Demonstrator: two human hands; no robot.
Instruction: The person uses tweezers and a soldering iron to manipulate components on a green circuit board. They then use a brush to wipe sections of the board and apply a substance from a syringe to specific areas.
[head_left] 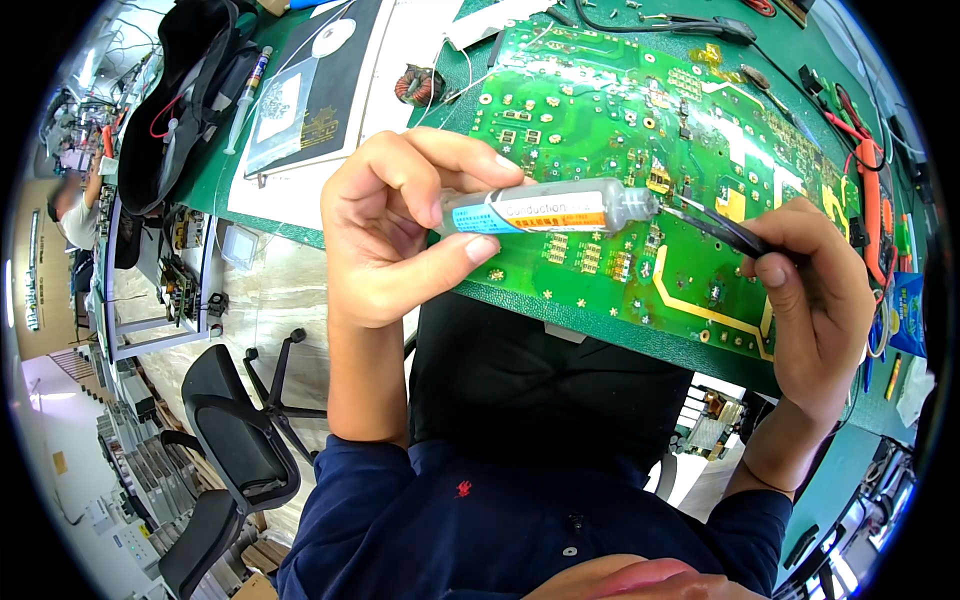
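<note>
My left hand (395,225) holds a clear syringe barrel (560,207) of greyish paste with a blue, white and orange label. The barrel lies almost level between thumb and fingers, its nozzle end toward the right. Closed round a pair of dark pointed tweezers (722,233), my right hand (815,290) is on the other side. The tweezer tips are at the nozzle; whether they touch it I cannot tell. Beneath both hands lies a large green circuit board (600,110) with gold pads, yellow strips and small parts. The barrel hides some of it.
A green mat (680,358) covers the bench. Left of the board are a copper-wound coil (419,86), a black panel (325,100), a slim syringe (249,98) and a black bag (185,100). An orange tool (868,200) is at the right; an office chair (240,440) stands lower left.
</note>
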